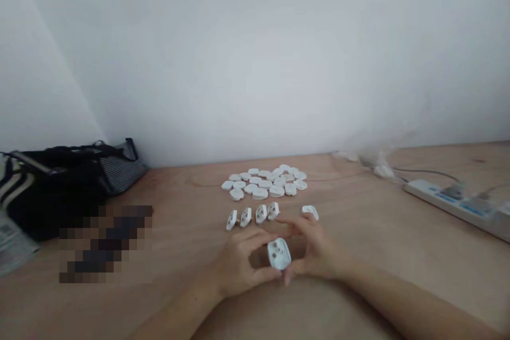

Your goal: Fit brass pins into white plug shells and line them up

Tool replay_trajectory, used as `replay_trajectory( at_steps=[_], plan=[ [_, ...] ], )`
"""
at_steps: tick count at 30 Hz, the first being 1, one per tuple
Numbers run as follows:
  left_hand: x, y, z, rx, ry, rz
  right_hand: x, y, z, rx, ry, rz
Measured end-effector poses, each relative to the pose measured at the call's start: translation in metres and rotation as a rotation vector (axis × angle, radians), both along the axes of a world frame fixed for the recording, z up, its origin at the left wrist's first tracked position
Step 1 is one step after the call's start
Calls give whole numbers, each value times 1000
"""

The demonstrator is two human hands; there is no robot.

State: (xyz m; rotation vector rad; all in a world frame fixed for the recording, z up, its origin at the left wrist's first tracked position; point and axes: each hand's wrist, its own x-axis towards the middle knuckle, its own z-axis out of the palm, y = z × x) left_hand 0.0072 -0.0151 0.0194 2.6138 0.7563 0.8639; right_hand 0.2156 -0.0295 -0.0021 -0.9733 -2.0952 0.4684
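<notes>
Near the front middle of the table, both hands are around a white plug base [279, 254], its open inner side showing small metal parts. My left hand [243, 263] is closed at its left side, thumb at the lower edge and index finger above. My right hand [316, 249] grips from the right, thumb at the lower corner and fingertips at the far side. Just beyond stand several similar plug bases [261, 214] in a row, tilted on edge. One white plug piece [309, 212] lies alone behind my right hand, partly hidden by its fingers.
A cluster of white plug covers [264, 184] lies farther back near the wall. On the right are a white power strip [458, 204] with cables and a clear plastic bag [382, 166]. A black bag [59, 186] and a blurred-out dark object [113, 241] lie left.
</notes>
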Motion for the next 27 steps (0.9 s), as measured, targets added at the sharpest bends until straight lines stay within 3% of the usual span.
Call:
replay_trajectory(
  at_steps=[8,13,19,22,27],
  plan=[
    [-9,8,-1,99,-76,210,15,9,1,-92,-247,-41],
    [-8,8,-3,78,-48,218,7,8,-3,-98,-277,-35],
    [-7,7,-7,45,3,200,6,6,0,24,-324,-49],
    [-7,6,-8,32,25,174,10,7,3,36,-278,-58],
    [-4,3,-7,19,51,147,13,10,4,-20,-23,-55]
  ],
)
